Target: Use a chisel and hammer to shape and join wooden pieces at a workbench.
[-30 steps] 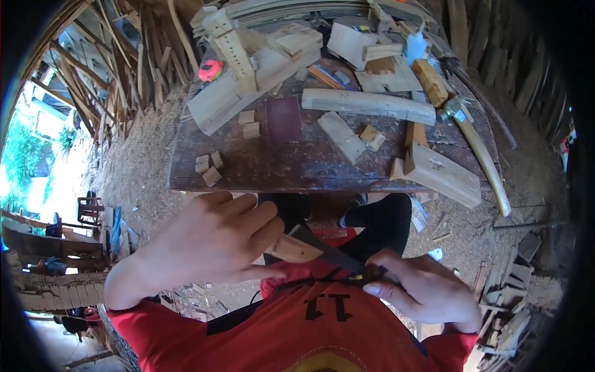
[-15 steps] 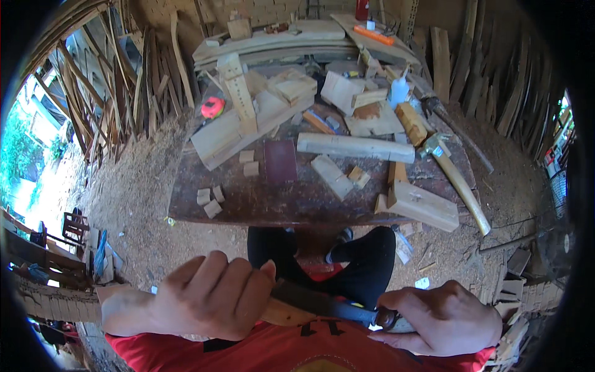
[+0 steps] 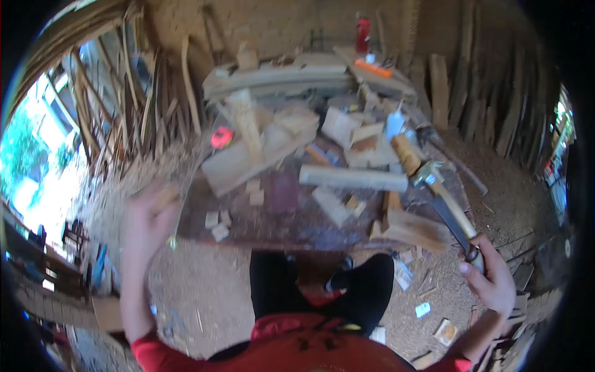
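My left hand (image 3: 147,217) is raised beyond the table's left edge, smeared by motion. Its fingers are closed round a small tan piece of wood (image 3: 167,193), only part of which shows. On the right, my right hand (image 3: 494,279) grips a knife (image 3: 451,222) by its handle. The dark blade points up and away to the left, over the table's right front corner. Just beside the blade lies a hammer (image 3: 455,211) with a pale wooden handle, its head on the table; I cannot tell whether they touch.
The dark table (image 3: 260,232) carries several wood blocks and offcuts, a long pale bar (image 3: 353,178), a dark red sheet (image 3: 284,191), a red tape measure (image 3: 221,137) and a blue-white bottle (image 3: 394,126). Boards (image 3: 285,80) are stacked at the back. Scraps litter the floor.
My hands have moved apart from in front of my body. The left went up and left with the wood; the right carried the knife forward toward the hammer. The view has shifted slightly.
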`<move>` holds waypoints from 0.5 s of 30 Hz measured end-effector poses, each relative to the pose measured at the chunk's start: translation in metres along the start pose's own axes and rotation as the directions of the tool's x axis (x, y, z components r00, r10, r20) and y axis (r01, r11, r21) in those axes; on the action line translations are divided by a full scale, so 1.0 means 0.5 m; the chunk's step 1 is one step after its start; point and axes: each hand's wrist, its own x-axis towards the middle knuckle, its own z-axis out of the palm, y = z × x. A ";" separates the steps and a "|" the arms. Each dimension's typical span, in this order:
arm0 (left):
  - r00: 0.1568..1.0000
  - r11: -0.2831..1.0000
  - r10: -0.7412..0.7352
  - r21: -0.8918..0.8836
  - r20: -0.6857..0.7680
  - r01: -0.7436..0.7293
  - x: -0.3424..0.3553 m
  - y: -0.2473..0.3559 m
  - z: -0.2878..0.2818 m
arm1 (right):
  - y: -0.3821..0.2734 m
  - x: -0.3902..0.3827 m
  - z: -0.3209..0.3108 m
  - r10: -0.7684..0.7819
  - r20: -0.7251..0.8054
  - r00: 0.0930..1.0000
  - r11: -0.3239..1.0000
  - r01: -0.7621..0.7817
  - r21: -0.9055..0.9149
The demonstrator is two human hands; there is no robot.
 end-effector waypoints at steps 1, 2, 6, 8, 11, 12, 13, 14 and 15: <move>0.942 0.986 -0.155 -0.015 0.298 0.167 -0.017 -0.010 0.034 | 0.015 0.013 0.028 -0.141 -0.020 0.990 0.988 0.142 0.066; 0.928 0.968 -0.203 -0.082 0.311 0.239 -0.044 -0.008 0.075 | 0.022 0.022 0.063 -0.183 -0.037 0.982 0.977 0.186 0.103; 0.956 0.913 -0.009 -0.388 0.292 0.127 -0.069 -0.003 0.194 | -0.018 0.057 0.177 -0.351 -0.057 0.935 0.935 0.353 0.028; 0.962 0.899 0.104 -0.438 0.251 0.018 -0.042 0.024 0.211 | -0.052 0.074 0.196 -0.445 -0.063 0.893 0.894 0.438 -0.098; 0.946 0.885 0.283 -0.423 0.160 -0.193 -0.008 0.063 0.205 | -0.081 0.096 0.214 -0.681 -0.138 0.719 0.725 0.637 -0.260; 0.938 0.883 0.309 -0.414 0.158 -0.221 -0.002 0.069 0.204 | -0.081 0.098 0.215 -0.660 -0.136 0.739 0.744 0.616 -0.261; 0.928 0.888 0.326 -0.395 0.181 -0.235 0.002 0.071 0.205 | -0.079 0.099 0.213 -0.620 -0.103 0.778 0.770 0.577 -0.272; 0.934 0.867 0.327 -0.439 0.148 -0.234 0.002 0.071 0.209 | -0.075 0.100 0.213 -0.593 -0.076 0.802 0.786 0.555 -0.274; 0.938 0.854 0.317 -0.471 0.141 -0.218 0.000 0.068 0.215 | -0.070 0.103 0.214 -0.586 -0.041 0.809 0.786 0.556 -0.269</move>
